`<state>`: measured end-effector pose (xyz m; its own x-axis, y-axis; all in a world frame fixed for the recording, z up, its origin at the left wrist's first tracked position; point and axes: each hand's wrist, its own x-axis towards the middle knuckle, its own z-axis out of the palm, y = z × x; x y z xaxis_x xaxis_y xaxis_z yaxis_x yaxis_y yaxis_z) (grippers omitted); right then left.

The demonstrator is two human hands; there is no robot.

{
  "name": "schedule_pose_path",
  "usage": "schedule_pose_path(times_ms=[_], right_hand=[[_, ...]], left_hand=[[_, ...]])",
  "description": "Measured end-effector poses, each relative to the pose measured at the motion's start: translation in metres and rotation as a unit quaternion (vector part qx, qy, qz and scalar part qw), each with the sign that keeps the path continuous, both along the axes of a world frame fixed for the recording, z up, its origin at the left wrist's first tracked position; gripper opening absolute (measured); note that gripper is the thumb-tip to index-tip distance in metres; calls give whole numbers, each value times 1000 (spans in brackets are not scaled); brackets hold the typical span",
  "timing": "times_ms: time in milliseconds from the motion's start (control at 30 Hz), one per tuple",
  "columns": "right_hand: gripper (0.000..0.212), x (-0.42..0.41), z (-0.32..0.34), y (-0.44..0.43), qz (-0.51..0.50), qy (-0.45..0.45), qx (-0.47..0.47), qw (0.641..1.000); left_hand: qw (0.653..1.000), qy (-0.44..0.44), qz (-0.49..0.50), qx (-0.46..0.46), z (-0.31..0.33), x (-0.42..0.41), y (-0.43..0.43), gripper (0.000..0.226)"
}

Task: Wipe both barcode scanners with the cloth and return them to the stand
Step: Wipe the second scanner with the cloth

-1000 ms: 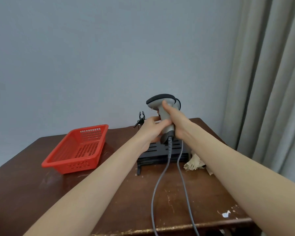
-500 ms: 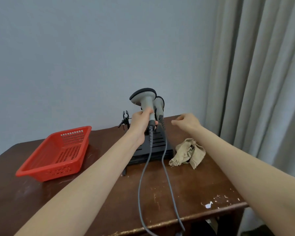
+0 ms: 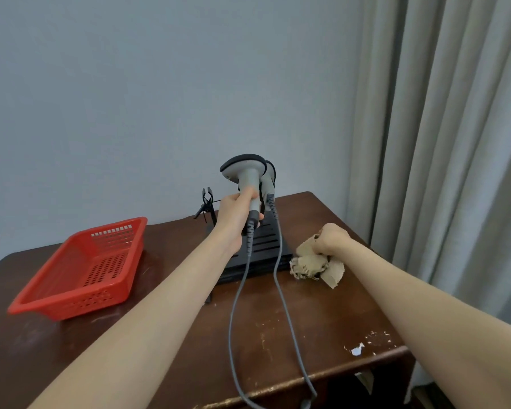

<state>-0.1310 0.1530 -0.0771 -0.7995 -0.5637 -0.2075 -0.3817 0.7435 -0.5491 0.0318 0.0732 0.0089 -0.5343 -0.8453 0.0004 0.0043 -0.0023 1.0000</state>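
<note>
Left hand (image 3: 233, 214) curled round grey scanner (image 3: 245, 175) handle, dark-capped head upright; second scanner (image 3: 268, 180) just behind; right hand (image 3: 331, 239) clutching frayed tan cloth (image 3: 313, 265)

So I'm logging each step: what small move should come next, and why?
Probably lift the cloth up to the front scanner and start wiping its head. The right hand grips the cloth on the table, and the left hand holds that scanner by its handle above the stand.
</note>
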Motion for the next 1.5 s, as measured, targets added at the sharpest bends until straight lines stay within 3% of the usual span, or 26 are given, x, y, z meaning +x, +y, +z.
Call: schedule_pose_path(times_ms=[167,267,367,467,600,733,833,900,1100,1333,1500], right_hand=[[40,-11,-5,-2,-82,-100,-208,970],[40,-9,-4,-8,-83,-123,-226,963],[44,-3,-4,-11,-32,-76,-106,991],[25,-3,-11,-13,-12,-29,-60,998],[26,-3,-1,-14,-40,-27,-168,985],[27,5,38,-13,-59,90,-290,951],[23,18,67,-20,0,124,-405,906],[27,30,79,-29,53,146,-434,887],[20,60,85,-47,177,217,-366,887],[22,70,88,-39,305,179,-326,877],[18,59,92,-54,236,236,-307,892]], left_hand=[[997,39,3,64,-2,5,-10,12],[994,51,2,96,-5,4,-15,20],[990,63,-2,123,-7,4,-19,19],[990,66,-9,127,-8,5,-23,11],[991,62,-23,119,-8,11,-28,9],[992,51,-29,114,-10,14,-32,10],[996,19,-16,90,-12,15,-32,27],[998,-8,-9,61,-15,15,-30,34],[999,-32,-40,-17,-19,15,-17,9],[996,-29,-40,-71,-24,22,-22,21],[995,-45,-54,-69,-22,22,-16,14]])
